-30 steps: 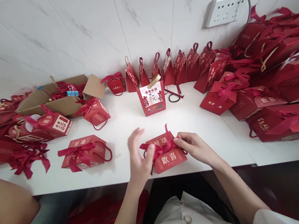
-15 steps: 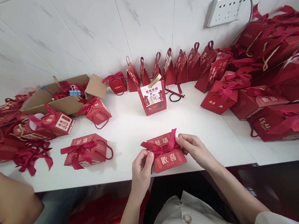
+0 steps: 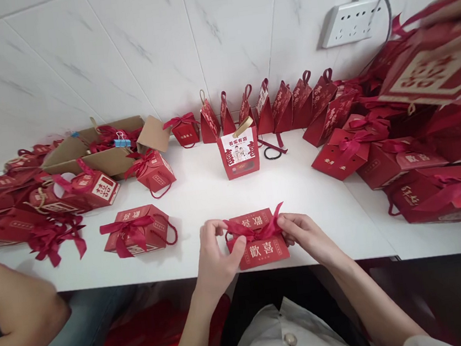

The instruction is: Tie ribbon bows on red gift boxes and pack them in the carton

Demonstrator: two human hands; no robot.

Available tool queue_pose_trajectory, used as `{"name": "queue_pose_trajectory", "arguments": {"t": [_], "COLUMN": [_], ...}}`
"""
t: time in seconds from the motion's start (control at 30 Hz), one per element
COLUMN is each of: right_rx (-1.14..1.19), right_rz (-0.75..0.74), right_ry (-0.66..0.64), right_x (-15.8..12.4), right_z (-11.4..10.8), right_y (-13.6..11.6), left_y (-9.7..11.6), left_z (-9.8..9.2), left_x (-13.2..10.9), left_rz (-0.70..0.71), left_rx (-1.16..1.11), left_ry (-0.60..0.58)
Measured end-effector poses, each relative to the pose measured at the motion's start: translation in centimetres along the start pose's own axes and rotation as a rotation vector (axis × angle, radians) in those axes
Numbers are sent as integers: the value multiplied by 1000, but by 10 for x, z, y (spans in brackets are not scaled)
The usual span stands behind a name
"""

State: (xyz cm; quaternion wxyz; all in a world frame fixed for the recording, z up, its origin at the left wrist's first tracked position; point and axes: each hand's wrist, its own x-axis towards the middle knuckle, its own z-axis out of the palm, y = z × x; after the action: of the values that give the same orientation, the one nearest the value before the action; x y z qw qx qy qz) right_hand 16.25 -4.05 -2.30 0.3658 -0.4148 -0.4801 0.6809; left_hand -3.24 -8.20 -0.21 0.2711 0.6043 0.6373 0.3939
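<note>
A red gift box (image 3: 263,250) with gold lettering lies near the table's front edge, a dark red ribbon (image 3: 257,230) tied in a bow across its middle. At its left end is my left hand (image 3: 219,257), thumb pressed on the ribbon beside the knot and fingers curled at the ribbon's left end. Opposite, my right hand (image 3: 306,235) pinches the ribbon's right side between thumb and fingers; the fingertips are partly hidden. To the left sits a similar box (image 3: 153,226) with a bow and a cord handle. Farther back stands a small red box with a white label (image 3: 240,155).
Triangular red boxes (image 3: 283,108) line the wall. Many ribboned boxes (image 3: 445,193) are piled at the right, where another person's hand (image 3: 456,14) holds a box. A cardboard box (image 3: 88,164) stands at the left; another person's arm (image 3: 16,303) rests nearby. A power strip (image 3: 352,21) hangs above.
My left hand has shifted its fingers up to the ribbon's left end, thumb moving toward the knot. The ribbon lies lower. Another person's hand with a red box has appeared at the upper right.
</note>
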Motion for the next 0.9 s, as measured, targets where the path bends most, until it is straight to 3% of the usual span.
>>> {"name": "queue_pose_trajectory", "arguments": {"t": [0.07, 0.17, 0.23, 0.4, 0.6, 0.77, 0.9], "right_rx": [-52, -158, -247, -354, -532, -534, -448], "right_rz": [-48, -118, -126, -145, -227, -169, -148], "right_ry": [8, 59, 8, -87, 49, 0, 39], "right_x": [-2, -1, 0, -3, -5, 5, 2], "right_z": [-4, -11, -16, -28, -23, -10, -6], "right_y": [-6, -14, -19, -27, -31, -27, -22], "left_y": [12, 24, 27, 22, 21, 19, 20], "left_z": [-1, 4, 9, 14, 16, 17, 19], "left_x": [3, 8, 10, 13, 10, 10, 8], "left_rz": [117, 249, 286, 255, 193, 168, 158], "left_rx": [173, 323, 343, 298, 213, 164, 152], "left_ry": [31, -61, -108, -113, -125, -106, -56]}}
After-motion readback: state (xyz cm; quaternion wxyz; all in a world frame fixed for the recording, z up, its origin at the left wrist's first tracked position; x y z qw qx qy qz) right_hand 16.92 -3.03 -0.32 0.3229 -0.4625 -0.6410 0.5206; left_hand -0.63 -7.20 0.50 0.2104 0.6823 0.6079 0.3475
